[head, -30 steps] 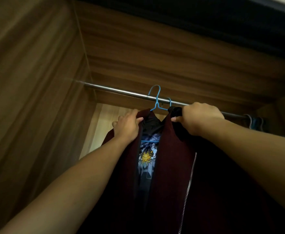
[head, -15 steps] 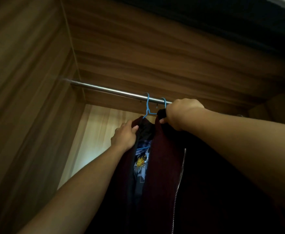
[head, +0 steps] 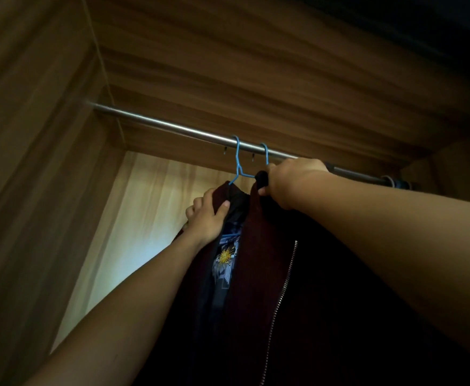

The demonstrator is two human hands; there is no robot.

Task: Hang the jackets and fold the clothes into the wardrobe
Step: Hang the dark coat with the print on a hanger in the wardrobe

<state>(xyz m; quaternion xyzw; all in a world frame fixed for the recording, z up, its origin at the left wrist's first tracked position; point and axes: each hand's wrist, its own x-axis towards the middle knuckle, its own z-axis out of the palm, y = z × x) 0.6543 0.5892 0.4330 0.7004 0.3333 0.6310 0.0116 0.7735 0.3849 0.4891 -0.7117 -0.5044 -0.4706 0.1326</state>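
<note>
The dark maroon jacket [head: 256, 274] hangs at the centre of the frame, its zipper [head: 281, 299] running down to the lower middle. A printed garment [head: 225, 263] shows inside it. The left hand [head: 207, 218] grips the jacket's left collar edge, thumb curled over the cloth. The right hand [head: 292, 182] clutches the right collar, just under the metal rod [head: 158, 126]. Two blue hanger hooks [head: 238, 162] sit over that rod, which crosses the wardrobe [head: 33, 162] from upper left to right.

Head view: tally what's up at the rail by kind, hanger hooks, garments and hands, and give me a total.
Blue hanger hooks on the rail: 2
Dark red zip jacket: 1
Printed garment inside it: 1
Hands gripping the jacket, left hand and right hand: 2
Total: 6
</note>
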